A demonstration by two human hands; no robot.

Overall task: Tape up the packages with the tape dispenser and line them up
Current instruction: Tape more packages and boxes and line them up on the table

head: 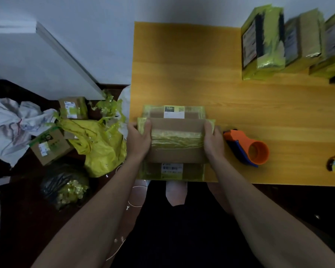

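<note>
Gripping brown package [177, 141], yellow-green tape across its middle.

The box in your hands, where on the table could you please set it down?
The widest bare patch of table lies left of the standing packages, beyond the held box. Another lies past the tape dispenser. The near edge is crowded: boxes, dispenser, both the left hand and right hand.

Yellow-taped cardboard package [176, 140] lies flat on table's near edge beside orange tape dispenser [248, 147].
</note>
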